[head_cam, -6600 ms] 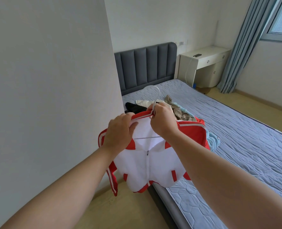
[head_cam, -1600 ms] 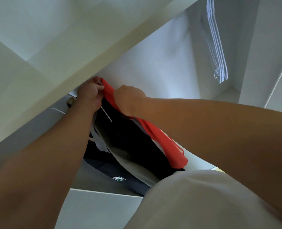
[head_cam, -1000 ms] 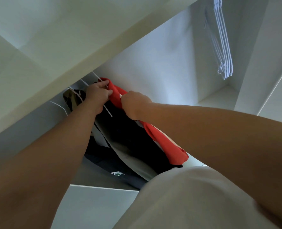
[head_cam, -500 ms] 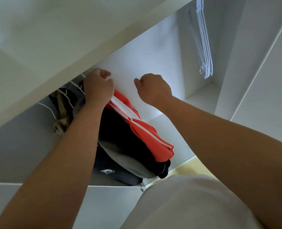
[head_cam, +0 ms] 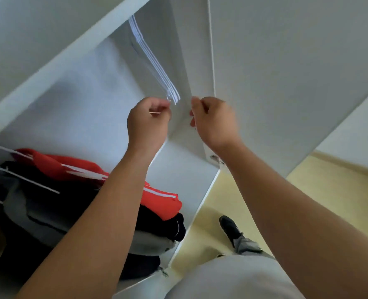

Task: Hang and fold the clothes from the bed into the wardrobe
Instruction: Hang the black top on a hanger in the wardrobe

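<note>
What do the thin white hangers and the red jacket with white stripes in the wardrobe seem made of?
Thin white hangers: probably smooth plastic or coated wire; slim, rigid, evenly white outlines. Red jacket with white stripes: soft matte fabric, possibly synthetic; it folds and sags.

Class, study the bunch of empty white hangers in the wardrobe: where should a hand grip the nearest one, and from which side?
Probably pinch the lower corner of the nearest of the white hangers, coming from below and the open front. They hang edge-on, packed tight higher up, but their lower tips fan apart just above the left hand.
</note>
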Action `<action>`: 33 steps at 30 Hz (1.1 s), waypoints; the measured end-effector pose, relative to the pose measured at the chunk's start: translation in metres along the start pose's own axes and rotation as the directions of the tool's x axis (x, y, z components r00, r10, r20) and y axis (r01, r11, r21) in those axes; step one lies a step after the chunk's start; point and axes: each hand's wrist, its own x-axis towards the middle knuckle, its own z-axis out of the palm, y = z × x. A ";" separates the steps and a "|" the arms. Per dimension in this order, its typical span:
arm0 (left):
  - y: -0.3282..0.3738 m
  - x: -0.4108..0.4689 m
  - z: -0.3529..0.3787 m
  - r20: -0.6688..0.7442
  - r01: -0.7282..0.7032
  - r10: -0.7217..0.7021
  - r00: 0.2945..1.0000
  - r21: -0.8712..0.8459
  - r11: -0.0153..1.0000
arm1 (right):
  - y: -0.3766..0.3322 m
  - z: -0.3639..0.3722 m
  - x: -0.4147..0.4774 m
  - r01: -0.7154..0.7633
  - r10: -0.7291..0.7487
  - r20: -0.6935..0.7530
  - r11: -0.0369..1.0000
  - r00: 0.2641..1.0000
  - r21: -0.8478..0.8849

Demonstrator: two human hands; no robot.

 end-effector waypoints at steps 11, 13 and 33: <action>0.131 -0.123 0.150 0.429 -0.135 0.261 0.865 -0.302 0.944 | 0.051 -0.215 -0.110 -0.176 0.221 -0.528 0.975 0.820 0.134; 0.163 -0.153 0.174 0.476 -0.193 0.335 0.813 -0.322 0.927 | 0.058 -0.260 -0.130 -0.175 0.224 -0.601 0.975 0.767 0.140; 0.431 -0.494 0.471 0.770 -0.195 0.571 0.286 -0.537 0.821 | 0.223 -0.706 -0.357 -0.393 0.173 -0.898 0.919 0.404 0.000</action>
